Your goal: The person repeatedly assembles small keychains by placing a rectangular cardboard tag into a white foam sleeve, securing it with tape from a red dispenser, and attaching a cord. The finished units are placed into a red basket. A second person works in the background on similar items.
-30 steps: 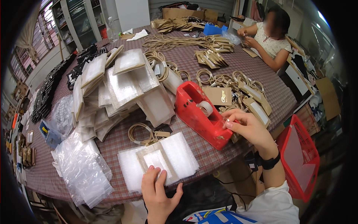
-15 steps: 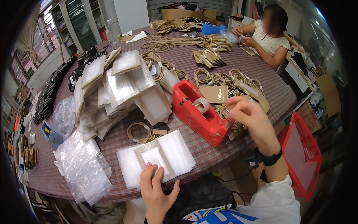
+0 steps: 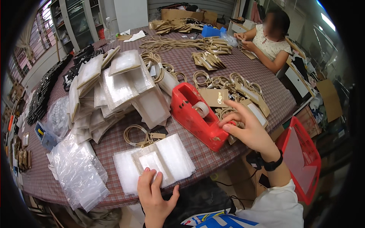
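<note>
My left hand point(image 3: 156, 193) lies with spread fingers on a flat packet in clear wrap point(image 3: 154, 161), pressing its near end. Beneath the packet is a stack of white foam sheets point(image 3: 176, 155) at the table's near edge. My right hand point(image 3: 249, 127) is at the front end of a red tape dispenser point(image 3: 197, 119). Its thumb and a finger close together there while the index finger sticks out; whatever they pinch is too small to make out. A roll of tape point(image 3: 201, 109) sits in the dispenser. Just beyond the foam lies a coiled tan cord point(image 3: 134, 135) with a brown tag.
Wrapped packets point(image 3: 119, 85) are heaped at left centre, with clear plastic bags point(image 3: 80, 171) nearer. Coiled cords and a brown card point(image 3: 213, 97) lie behind the dispenser. A red basket point(image 3: 302, 163) stands right of the table. Another person point(image 3: 268, 41) works at far right.
My right hand has moved slightly down and left onto the dispenser's front end, its index finger now stretched out. My left hand stays on the packet. The view has shifted slightly.
</note>
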The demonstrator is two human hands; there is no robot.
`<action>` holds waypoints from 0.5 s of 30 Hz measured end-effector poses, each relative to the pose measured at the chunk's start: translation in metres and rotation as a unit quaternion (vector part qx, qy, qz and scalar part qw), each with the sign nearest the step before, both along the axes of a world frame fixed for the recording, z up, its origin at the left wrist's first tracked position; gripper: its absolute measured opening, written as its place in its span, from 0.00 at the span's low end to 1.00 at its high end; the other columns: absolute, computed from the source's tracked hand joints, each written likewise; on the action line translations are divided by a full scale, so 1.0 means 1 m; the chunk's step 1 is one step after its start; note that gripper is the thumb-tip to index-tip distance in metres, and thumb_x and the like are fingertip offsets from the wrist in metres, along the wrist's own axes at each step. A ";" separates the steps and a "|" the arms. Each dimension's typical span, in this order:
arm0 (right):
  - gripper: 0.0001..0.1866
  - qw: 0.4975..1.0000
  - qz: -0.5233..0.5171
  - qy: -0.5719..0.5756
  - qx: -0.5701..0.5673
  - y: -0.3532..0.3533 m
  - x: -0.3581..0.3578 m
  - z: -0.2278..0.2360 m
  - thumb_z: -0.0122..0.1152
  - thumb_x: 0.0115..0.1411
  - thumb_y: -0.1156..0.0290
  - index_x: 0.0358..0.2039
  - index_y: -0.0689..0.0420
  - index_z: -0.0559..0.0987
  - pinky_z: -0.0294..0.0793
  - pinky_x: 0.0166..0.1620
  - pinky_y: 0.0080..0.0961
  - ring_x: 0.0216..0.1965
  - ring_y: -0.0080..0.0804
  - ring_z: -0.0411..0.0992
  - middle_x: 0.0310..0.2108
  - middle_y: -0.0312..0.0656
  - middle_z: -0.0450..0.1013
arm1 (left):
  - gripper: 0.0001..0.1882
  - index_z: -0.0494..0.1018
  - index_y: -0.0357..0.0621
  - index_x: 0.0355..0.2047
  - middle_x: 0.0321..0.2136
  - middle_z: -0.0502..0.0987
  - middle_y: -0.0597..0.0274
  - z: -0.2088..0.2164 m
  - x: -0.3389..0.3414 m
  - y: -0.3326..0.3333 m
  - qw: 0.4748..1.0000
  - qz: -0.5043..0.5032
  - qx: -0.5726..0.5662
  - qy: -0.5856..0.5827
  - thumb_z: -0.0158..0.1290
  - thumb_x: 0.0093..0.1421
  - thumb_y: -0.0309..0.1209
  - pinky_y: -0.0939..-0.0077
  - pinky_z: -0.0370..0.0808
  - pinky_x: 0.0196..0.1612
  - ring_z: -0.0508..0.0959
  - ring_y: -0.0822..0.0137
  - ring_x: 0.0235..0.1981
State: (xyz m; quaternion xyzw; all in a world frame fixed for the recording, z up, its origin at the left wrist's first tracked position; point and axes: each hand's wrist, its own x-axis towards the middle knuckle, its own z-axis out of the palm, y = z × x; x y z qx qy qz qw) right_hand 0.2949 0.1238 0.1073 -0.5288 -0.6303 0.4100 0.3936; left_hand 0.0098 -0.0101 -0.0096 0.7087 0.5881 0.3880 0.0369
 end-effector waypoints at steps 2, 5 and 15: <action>0.29 0.999 0.016 -0.002 -0.030 0.004 -0.001 0.009 0.67 0.63 0.78 0.63 0.61 0.69 0.72 0.43 0.20 0.36 0.19 0.74 0.33 0.34 0.76 | 0.37 0.73 0.37 0.55 0.59 0.71 0.43 0.000 0.000 0.000 1.000 0.001 0.002 0.001 0.74 0.45 0.30 0.44 0.70 0.64 0.71 0.37 0.64; 0.30 0.999 -0.018 0.013 0.037 0.001 0.004 0.015 0.63 0.59 0.85 0.62 0.61 0.68 0.72 0.41 0.18 0.33 0.18 0.72 0.28 0.32 0.73 | 0.37 0.73 0.37 0.55 0.59 0.71 0.43 0.001 0.001 0.001 1.000 0.005 0.000 0.003 0.74 0.45 0.30 0.44 0.70 0.65 0.71 0.37 0.64; 0.35 0.998 -0.036 0.036 0.023 -0.062 -0.004 -0.004 0.61 0.61 0.85 0.68 0.61 0.62 0.71 0.48 0.21 0.36 0.22 0.73 0.30 0.36 0.74 | 0.35 0.73 0.39 0.52 0.58 0.74 0.44 0.000 -0.002 -0.003 0.999 -0.012 -0.002 -0.034 0.75 0.45 0.31 0.39 0.68 0.66 0.72 0.37 0.65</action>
